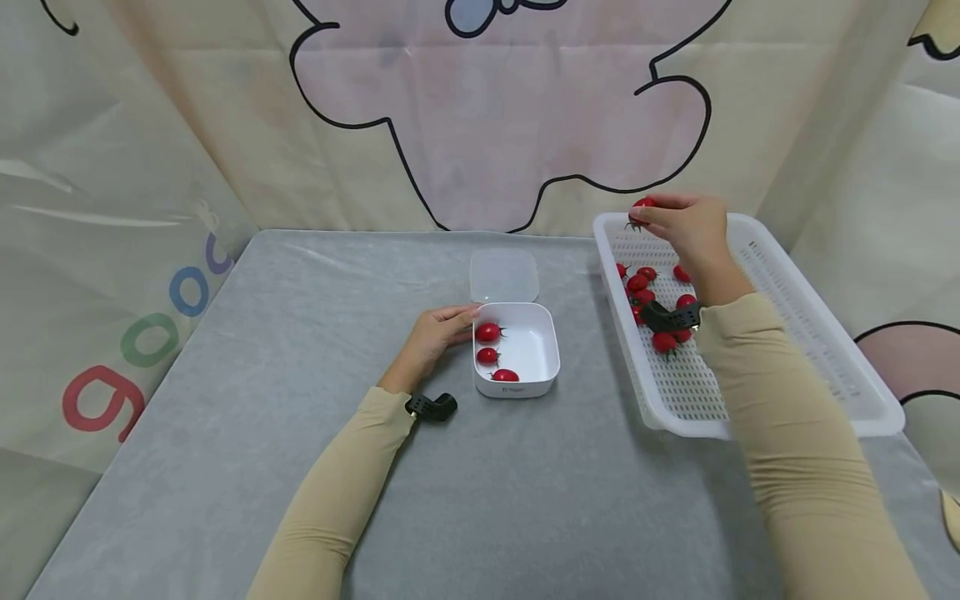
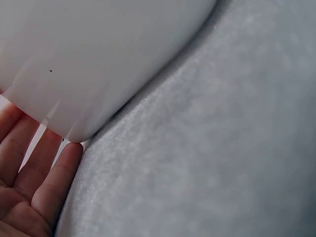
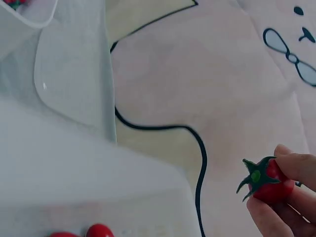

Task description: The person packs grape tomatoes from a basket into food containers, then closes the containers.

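- The grey table (image 1: 420, 517) spreads below both hands, and it carries the basket and the box.
- The white basket (image 1: 637, 375) stands on the right side of the table. Its long axis runs from the far left to the near right.
- The white box (image 1: 536, 343) stands around the middle, to the left of the basket, and some table shows between them. It is open at the top and nearly square, so I see no clear long axis.
- The translucent lid (image 1: 504, 275) lies just beyond the far side of the box; whether the two touch, I cannot tell.
- The right hand (image 1: 693, 233) is over the far left corner of the basket, well apart from the box. Its thumb and fingers pinch one tomato.
- The left hand (image 1: 438, 332) is the nearer one to the box. Its fingers are rather straight and touch the box wall at the far left corner.
- The held tomato (image 3: 279, 191) is in the air. From it, the box lies to the left and nearer to the person. Its green leaves hang downward in the head view; it is too round for me to judge a long axis.
- Three tomatoes (image 1: 488, 332) lie inside the box along its left wall, in a row from far to near, away from the side facing the basket.
- Loose tomatoes (image 1: 663, 342) lie in the left part of the basket, partly hidden by the right arm.
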